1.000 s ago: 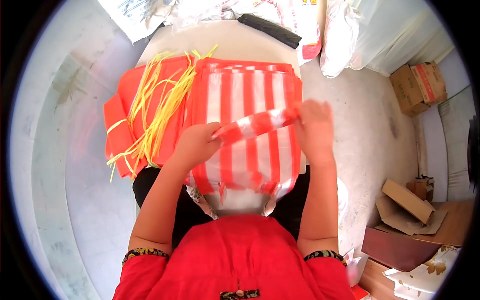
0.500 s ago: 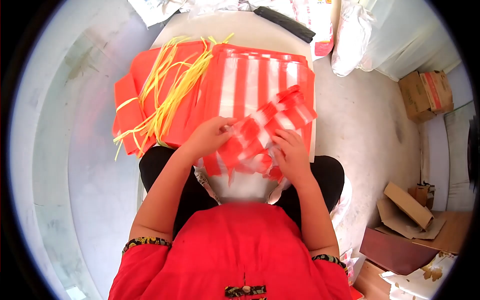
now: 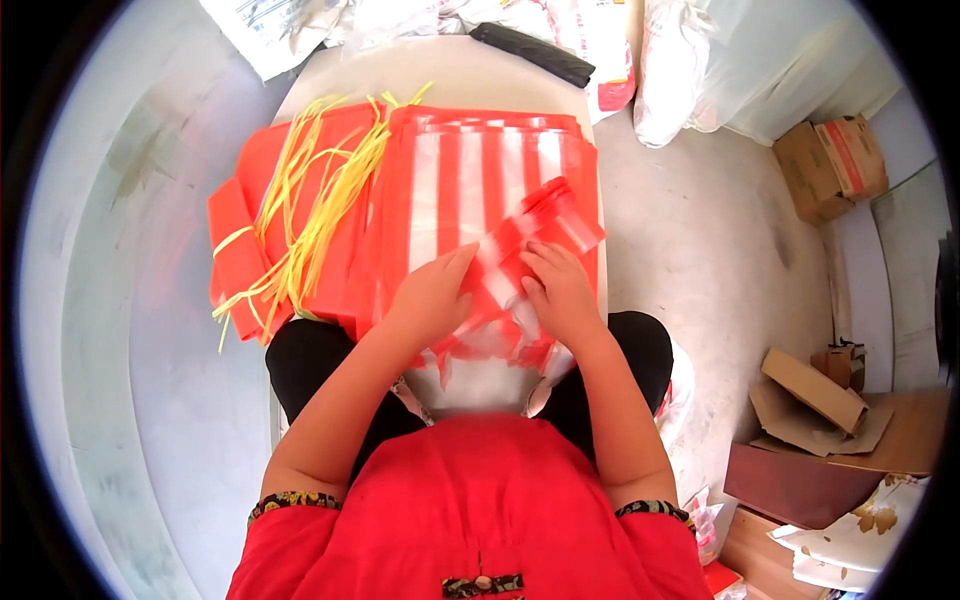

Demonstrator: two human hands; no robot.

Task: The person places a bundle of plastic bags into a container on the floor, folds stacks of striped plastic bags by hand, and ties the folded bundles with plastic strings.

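Note:
A folded bundle of red-and-white striped plastic bags (image 3: 505,262) lies slantwise on a larger stack of striped plastic bags (image 3: 465,180), over its near right part. My left hand (image 3: 432,292) is at the bundle's left edge, fingers stretched out and thumb apart, touching the plastic. From the right, my right hand (image 3: 562,292) has its fingers bent over the bundle, gripping its edge. The bundle's lower end is crumpled and partly blurred. Left of the stack lie red folded sheets (image 3: 345,265) with a bunch of yellow ties (image 3: 325,215) across them.
The pale table (image 3: 400,68) stands against my knees. A black rolled package (image 3: 532,54) sits at its far edge, near white sacks (image 3: 672,75). Cardboard boxes (image 3: 830,168) stand on the floor at right, and an opened carton (image 3: 820,405) rests on a brown box.
The view has shifted, moving the table leftward. My left hand's fingers have straightened along the bundle's edge. The bundle looks narrower and flatter, with my right hand still on it.

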